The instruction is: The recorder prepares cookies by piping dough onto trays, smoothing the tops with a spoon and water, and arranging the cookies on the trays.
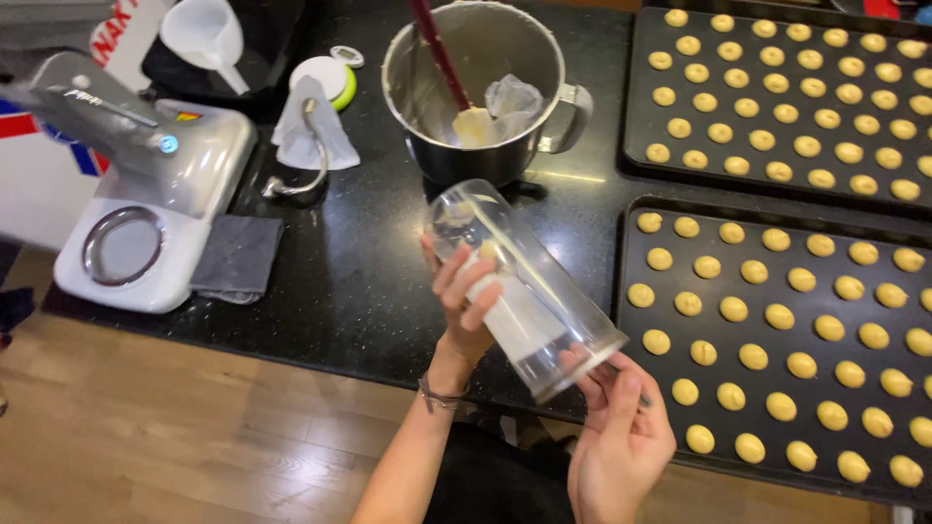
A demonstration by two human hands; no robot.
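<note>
My left hand [464, 301] grips a tall clear glass [519, 281] around its middle and holds it tilted, base up toward the far left, mouth down to the right. A whitish piping bag shows inside the glass. My right hand [621, 427] is at the glass's mouth, fingers pinched on the bag's edge at the rim. Both hands hover over the front edge of the black counter [369, 281].
A steel mixing bowl [476, 92] with a red-handled spatula [442, 58] stands behind the glass. Two dark baking trays [631, 209] with several rows of small dough rounds fill the right. A stand mixer [146, 184], grey cloth [236, 257] and white funnel [206, 37] lie left.
</note>
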